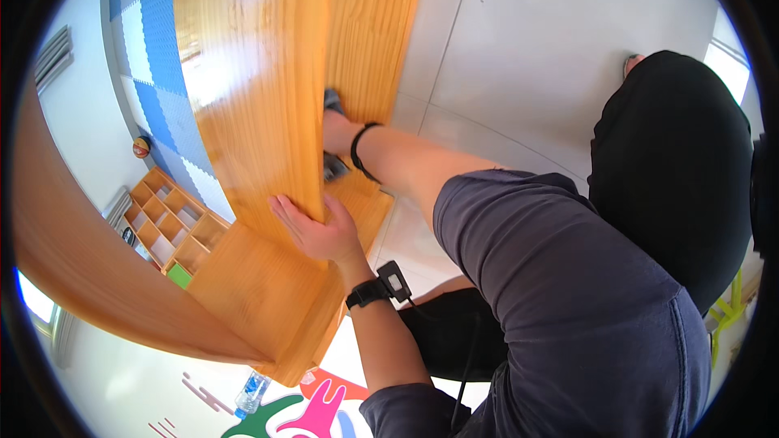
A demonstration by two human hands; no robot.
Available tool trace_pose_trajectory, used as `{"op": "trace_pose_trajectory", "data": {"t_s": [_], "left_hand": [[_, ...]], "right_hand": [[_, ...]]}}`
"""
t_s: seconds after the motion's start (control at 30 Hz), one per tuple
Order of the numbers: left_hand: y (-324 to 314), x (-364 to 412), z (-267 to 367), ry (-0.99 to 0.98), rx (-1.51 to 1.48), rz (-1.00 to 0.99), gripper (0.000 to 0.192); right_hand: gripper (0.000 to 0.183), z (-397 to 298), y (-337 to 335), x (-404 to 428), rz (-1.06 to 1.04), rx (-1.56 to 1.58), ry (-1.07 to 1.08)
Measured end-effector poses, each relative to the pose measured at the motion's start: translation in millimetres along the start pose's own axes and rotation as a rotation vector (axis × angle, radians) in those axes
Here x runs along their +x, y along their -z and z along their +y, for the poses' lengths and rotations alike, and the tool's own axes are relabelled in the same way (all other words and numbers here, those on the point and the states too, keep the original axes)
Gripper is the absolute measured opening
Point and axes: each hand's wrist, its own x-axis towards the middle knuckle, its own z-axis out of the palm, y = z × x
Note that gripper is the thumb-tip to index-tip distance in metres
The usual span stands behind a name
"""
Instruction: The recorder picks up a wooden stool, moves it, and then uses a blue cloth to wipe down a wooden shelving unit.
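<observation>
My left hand (pixel 319 231) grips the front edge of a glossy wooden shelf board (pixel 261 103), fingers flat on its face and thumb over the edge. A black strap with a small cabled device (pixel 392 281) sits on that wrist. My right hand (pixel 335 131) reaches in behind the same edge, over a second wooden board (pixel 371 30). A grey cloth (pixel 335 167) shows on both sides of the right hand, which holds it; the fingertips are hidden by the board. A black band (pixel 362 152) circles the right wrist.
A wooden upright panel (pixel 122 243) curves along the left. Beyond are blue and white foam mats (pixel 161 42), a small ball (pixel 141 146) and a cubby shelf (pixel 176 219). A clear plastic bottle (pixel 251 394) stands by a wall with coloured figures (pixel 313 407). Pale floor tiles (pixel 548 24) lie to the right.
</observation>
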Motion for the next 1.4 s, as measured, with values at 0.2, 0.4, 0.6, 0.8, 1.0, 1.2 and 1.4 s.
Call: {"op": "trace_pose_trajectory", "data": {"t_s": [0.2, 0.4, 0.6, 0.8, 1.0, 1.2, 1.4], "left_hand": [[17.5, -12.8, -32.9, 0.070, 0.026, 0.003, 0.062], [23.4, -6.8, -33.6, -0.016, -0.019, -0.106, 0.069], [40.2, 2.1, -37.2, 0.098, -0.232, -0.424, 0.072], [49.4, 19.4, 68.4, -0.269, -0.166, -0.342, 0.067], [12.5, 18.5, 109.4, -0.277, -0.359, -0.557, 0.081], [22.3, 34.1, 124.4, -0.201, -0.574, -0.886, 0.090], [37.8, 47.9, 127.3, -0.121, -0.601, -0.743, 0.073]], "right_hand": [[0.028, -78.2, 39.5, -99.4, -0.169, -0.153, 0.215], [0.025, -28.4, 83.3, -93.3, -0.402, -0.293, 0.330], [0.040, 49.3, 145.6, -52.7, -0.343, -0.212, 0.131], [0.058, 65.1, 147.0, -49.6, -0.342, -0.073, 0.132], [0.042, 42.7, 167.2, -31.4, -0.591, 0.092, -0.113], [0.039, 28.9, 216.3, -33.6, -0.784, 0.202, -0.222], [0.037, 44.6, 236.1, -8.7, -0.720, 0.226, -0.102]]}}
